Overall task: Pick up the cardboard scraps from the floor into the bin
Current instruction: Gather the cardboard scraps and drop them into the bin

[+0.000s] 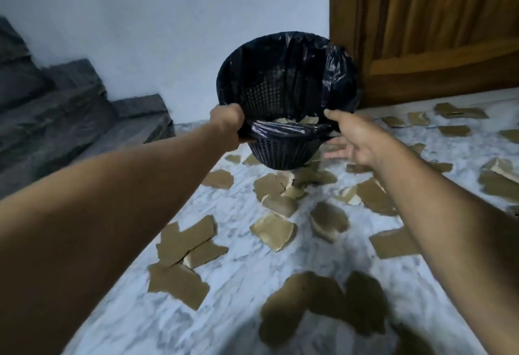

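So, head view: the bin [276,149], a dark mesh plastic basket, is held off the floor [241,284] and tilted with its mouth toward the camera. A black bag liner [341,73] is folded over its rim and bunched along the near edge. Inside, at the bottom, a few pale cardboard pieces [295,120] lie together; the rest of the interior shows only mesh and liner. The left hand [229,125] is clenched tight on the near-left rim, fingers wrapped over liner and edge. The right hand [355,137] is spread wide, thumb at the near-right rim, fingers loose below beside the basket wall; whether it really grips cannot be told. Cardboard scraps [273,231] are scattered all over the white marble floor, brown side up or pale side up, some overlapping, several directly under the bin, others well off to the right near the wooden door [435,31]. Dark stone steps [56,107] sit at left against the white wall [157,17].
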Available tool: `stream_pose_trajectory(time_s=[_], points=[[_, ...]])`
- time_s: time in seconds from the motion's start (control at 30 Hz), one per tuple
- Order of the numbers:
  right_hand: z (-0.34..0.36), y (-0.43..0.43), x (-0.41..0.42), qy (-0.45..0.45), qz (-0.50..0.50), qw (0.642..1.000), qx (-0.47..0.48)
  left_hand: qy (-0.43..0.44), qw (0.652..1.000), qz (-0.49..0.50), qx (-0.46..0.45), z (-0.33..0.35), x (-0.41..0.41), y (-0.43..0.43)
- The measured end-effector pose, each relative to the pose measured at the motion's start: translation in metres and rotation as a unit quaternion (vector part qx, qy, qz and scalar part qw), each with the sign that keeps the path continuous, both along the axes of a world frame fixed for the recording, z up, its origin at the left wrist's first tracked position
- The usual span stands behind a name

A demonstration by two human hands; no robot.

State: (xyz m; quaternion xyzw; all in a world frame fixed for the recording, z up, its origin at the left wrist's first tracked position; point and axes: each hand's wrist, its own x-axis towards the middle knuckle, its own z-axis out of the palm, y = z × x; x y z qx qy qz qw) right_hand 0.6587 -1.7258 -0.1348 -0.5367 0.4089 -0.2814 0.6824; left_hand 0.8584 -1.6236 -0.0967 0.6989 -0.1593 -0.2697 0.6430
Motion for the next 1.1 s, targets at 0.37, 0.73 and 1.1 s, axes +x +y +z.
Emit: stream_pose_trajectory(time_s=[0.37, 0.73, 1.1], points=[[-0.033, 0.082, 0.158, 0.051, -0.042, 0.998, -0.004, 0.054, 0.995, 0.063, -0.049, -0.039, 0.149, 0.073], [-0.044, 0.171, 0.325, 0.078, 0.025, 0.996, -0.019, 0.084, 0.967, 0.242, 0.007, -0.071, 0.279, 0.183], [-0.060, 0.179, 0.333, -0.026, 0.068, 0.997, -0.034, 0.119, 0.955, 0.266, 0.052, -0.107, 0.306, 0.181]])
